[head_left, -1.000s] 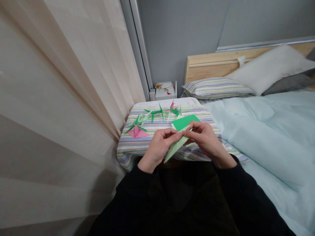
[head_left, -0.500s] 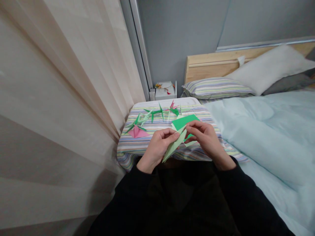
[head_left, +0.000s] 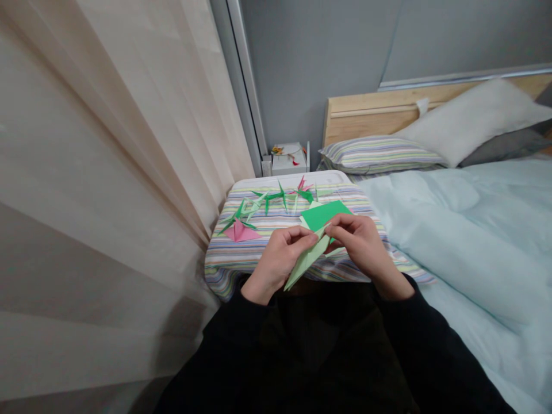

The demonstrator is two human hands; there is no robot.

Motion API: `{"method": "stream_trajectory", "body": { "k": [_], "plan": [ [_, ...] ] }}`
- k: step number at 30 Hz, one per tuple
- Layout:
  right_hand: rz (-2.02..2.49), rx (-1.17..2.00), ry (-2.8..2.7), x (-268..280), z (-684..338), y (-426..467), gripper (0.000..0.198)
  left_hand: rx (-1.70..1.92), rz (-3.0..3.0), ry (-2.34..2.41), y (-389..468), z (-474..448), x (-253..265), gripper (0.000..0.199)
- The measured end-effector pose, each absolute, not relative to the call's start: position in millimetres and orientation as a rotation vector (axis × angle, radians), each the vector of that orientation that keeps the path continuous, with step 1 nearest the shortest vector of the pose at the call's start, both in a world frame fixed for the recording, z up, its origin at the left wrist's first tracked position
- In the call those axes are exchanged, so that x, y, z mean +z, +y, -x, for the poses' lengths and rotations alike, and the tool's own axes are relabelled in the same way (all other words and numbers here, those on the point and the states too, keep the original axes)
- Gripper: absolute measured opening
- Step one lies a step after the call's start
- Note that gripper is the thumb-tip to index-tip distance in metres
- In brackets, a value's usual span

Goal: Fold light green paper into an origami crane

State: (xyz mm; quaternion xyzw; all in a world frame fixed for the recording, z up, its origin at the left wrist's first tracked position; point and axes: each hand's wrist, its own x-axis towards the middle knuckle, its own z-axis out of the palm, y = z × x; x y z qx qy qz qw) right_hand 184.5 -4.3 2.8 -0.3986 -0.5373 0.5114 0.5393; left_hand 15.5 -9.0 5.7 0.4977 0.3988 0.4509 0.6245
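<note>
Pale green folded paper, a long narrow pointed shape (head_left: pixel 307 260), is held in the air just above the near edge of the striped cloth-covered tray (head_left: pixel 241 256), its sharp tip slanting down and toward the person's lap. Both hands meet at its upper end. The left hand (head_left: pixel 280 259) is curled nearly closed, thumb and forefinger pinching the paper's upper part, the other fingers tucked beneath it. The right hand (head_left: pixel 360 244) is likewise narrowly closed, its fingertips (head_left: pixel 334 227) pressed on the same upper end, almost touching those of the left hand. Whether the right thumb lies under the paper cannot be told.

Just beyond the hands, on the striped tray, lies a flat bright green paper sheet (head_left: pixel 321 213), partly hidden by the right hand's fingers. Farther back on the tray stand several dark green and pink folded paper figures (head_left: pixel 276 198), and toward the tray's left edge lies a flat pink folded paper piece (head_left: pixel 240 232). Left of the tray hangs a sheer cream curtain (head_left: pixel 107 172); right of it spreads a pale blue duvet (head_left: pixel 466 230). Beyond the tray sits a small white box (head_left: pixel 288 158).
</note>
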Motion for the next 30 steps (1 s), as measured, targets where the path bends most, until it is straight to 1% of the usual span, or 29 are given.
{"method": "stream_trajectory", "body": {
  "k": [10, 16, 20, 24, 27, 30],
  "plan": [
    [0.888, 1.276, -1.353, 2, -185, -6, 0.022, 1.129, -1.259, 0.931, -7, -16, 4, 0.022],
    [0.859, 1.212, -1.384, 4, -184, -9, 0.025, 1.128, -1.305, 0.884, -9, -15, 3, 0.024],
    [0.876, 1.195, -1.344, 5, -182, -7, 0.023, 1.128, -1.320, 0.878, -10, -16, 5, 0.024],
    [0.877, 1.052, -1.195, 1, -194, 5, 0.013, 1.131, -1.374, 0.925, -10, -14, 6, 0.022],
    [0.869, 0.907, -1.126, 2, -204, 12, 0.015, 1.165, -1.409, 0.986, -9, -10, 3, 0.022],
    [0.908, 0.918, -1.396, 5, -204, 10, 0.016, 1.174, -1.469, 1.002, -7, -7, 1, 0.021]
  ]
}}
